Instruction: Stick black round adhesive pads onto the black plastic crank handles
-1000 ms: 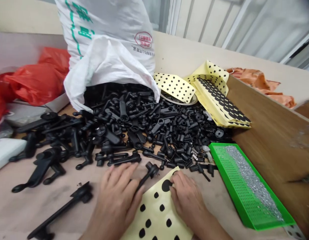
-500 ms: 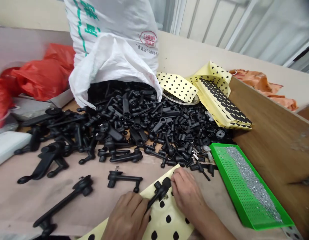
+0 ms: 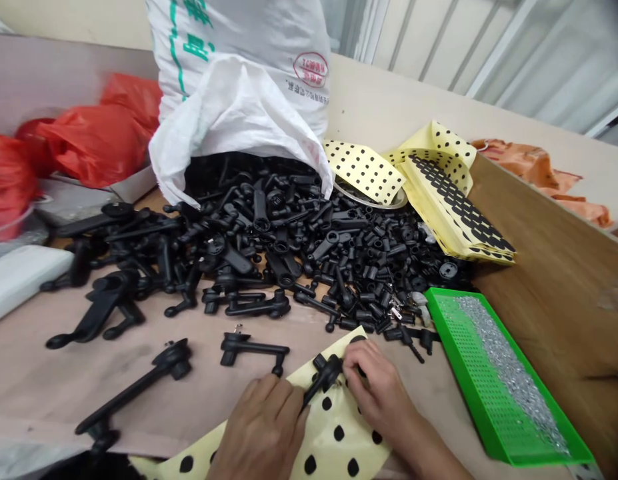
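My left hand (image 3: pixel 259 427) grips the stem of a black plastic lever (image 3: pixel 325 373) above a yellow backing sheet of black adhesive dots (image 3: pixel 339 427). My right hand (image 3: pixel 379 390) has its fingertips at the lever's round head, and the fingers hide part of that head. Whether they pinch it or press a dot, I cannot tell. Just above my left hand lies a loose black lever (image 3: pixel 253 348). A longer one (image 3: pixel 133 390) rests further left on the tan tabletop (image 3: pixel 139 373). Behind them spreads a heap of black plastic parts (image 3: pixel 309 247).
A white woven sack (image 3: pixel 239 73) spills the heap. Right of it lie dotted sheets (image 3: pixel 451 200) and a metal ring (image 3: pixel 371 198). A green perforated tray (image 3: pixel 461 363) holds small silver screws. Red bags (image 3: pixel 93 143) fill the left; a wooden board (image 3: pixel 553 300) stands right.
Over the last second, the lever moved down onto the sheet with both hands on it, uncovering the loose lever. The view has drifted, shifting the scene slightly right and up.
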### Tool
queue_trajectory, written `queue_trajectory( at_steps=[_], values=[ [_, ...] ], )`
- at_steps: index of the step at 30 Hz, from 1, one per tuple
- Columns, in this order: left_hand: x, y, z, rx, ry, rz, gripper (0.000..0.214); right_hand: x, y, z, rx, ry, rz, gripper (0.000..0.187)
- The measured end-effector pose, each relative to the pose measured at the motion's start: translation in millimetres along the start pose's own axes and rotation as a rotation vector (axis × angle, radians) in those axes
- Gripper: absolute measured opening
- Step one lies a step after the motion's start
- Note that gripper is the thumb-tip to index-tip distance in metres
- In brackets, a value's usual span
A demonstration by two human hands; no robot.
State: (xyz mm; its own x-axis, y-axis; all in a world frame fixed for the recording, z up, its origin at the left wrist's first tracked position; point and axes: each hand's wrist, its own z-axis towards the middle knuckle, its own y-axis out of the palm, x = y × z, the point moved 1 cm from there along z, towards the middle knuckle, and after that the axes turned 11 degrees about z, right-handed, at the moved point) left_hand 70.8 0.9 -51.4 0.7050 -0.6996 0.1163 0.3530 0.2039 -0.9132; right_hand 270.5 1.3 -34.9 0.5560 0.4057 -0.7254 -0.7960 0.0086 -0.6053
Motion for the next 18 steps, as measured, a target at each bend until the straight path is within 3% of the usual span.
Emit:
queue_trajectory(
  at_steps=[7,12,15,18],
  values=[
    [-5.6,-19.7,-0.9,0.066,-0.046,0.127,0.029,-1.2,2.7,-7.2,0.006,-0.080,-0.107,0.016],
    [-2.5,-12.6,8.9,0.108,-0.013,0.320,0.025,1.4,9.9,-12.4,-0.042,-0.240,-0.252,0.022],
    [-2.0,-7.0,10.1,0.075,-0.028,0.298,0.027,2.1,11.6,-12.8,-0.058,-0.283,-0.304,0.026],
    [-2.7,-5.7,6.1,0.047,-0.064,0.226,0.029,2.3,9.7,-11.0,0.007,-0.242,-0.320,0.023]
  ],
)
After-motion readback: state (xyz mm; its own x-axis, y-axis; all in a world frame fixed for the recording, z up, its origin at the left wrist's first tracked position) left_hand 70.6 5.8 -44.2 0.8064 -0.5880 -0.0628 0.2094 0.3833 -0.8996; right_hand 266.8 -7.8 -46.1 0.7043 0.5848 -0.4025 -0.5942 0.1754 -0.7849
